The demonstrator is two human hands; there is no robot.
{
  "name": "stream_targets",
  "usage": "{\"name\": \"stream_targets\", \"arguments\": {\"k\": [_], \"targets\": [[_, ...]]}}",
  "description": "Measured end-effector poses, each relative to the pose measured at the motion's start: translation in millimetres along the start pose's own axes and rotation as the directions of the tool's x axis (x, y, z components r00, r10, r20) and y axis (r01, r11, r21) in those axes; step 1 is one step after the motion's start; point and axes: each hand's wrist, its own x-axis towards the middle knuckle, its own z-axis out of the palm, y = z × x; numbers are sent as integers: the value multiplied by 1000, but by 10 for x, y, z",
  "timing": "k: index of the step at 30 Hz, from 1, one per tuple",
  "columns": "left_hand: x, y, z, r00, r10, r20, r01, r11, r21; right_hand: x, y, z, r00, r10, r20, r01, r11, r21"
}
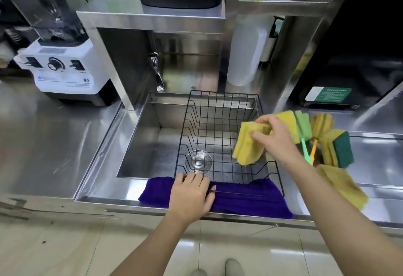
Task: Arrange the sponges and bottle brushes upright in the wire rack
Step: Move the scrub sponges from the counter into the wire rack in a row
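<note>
A black wire rack [220, 123] sits over the right part of the steel sink, with nothing in it. My right hand [277, 138] is shut on a yellow sponge [247, 144], held above the rack's right edge. My left hand [190, 195] rests on the rack's front rim and the purple cloth, holding nothing. On the counter to the right lie more sponges: a yellow and green one [338, 149], a flat yellow one [344, 186]. Two bottle brushes lie there too, one with a green handle [304, 131], one with an orange handle [320, 127].
A purple cloth [239, 201] drapes the sink's front ledge. The sink [141, 144] has a drain at its middle and a tap [157, 72] behind. A white blender base [63, 68] stands at the left. A white bottle [248, 53] stands behind the rack.
</note>
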Motion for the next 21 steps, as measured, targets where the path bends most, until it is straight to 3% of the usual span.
{"name": "stream_targets", "arguments": {"k": [6, 11, 14, 16, 19, 21], "targets": [[-1, -19, -18, 1000, -11, 5, 11, 1000, 15, -44, 218, 557, 961, 55, 272, -106, 978, 179], [-7, -14, -19, 1000, -18, 4, 18, 1000, -7, -63, 238, 828, 934, -19, 358, 17, 1000, 8], [-9, -14, -5, 1000, -26, 10, 26, 1000, -13, -40, 294, 865, 924, -34, 381, 36, 999, 1], [-10, -18, 4, 1000, -28, 10, 28, 1000, -9, -9, 318, 824, 903, 29, 428, -73, 994, 86], [-13, -19, 10, 1000, -29, 12, 29, 1000, 2, 10, 306, 798, 837, 165, 521, -357, 887, 294], [-11, -18, 10, 1000, -28, 14, 28, 1000, 9, 20, 313, 816, 793, 241, 559, -450, 851, 272]]}}
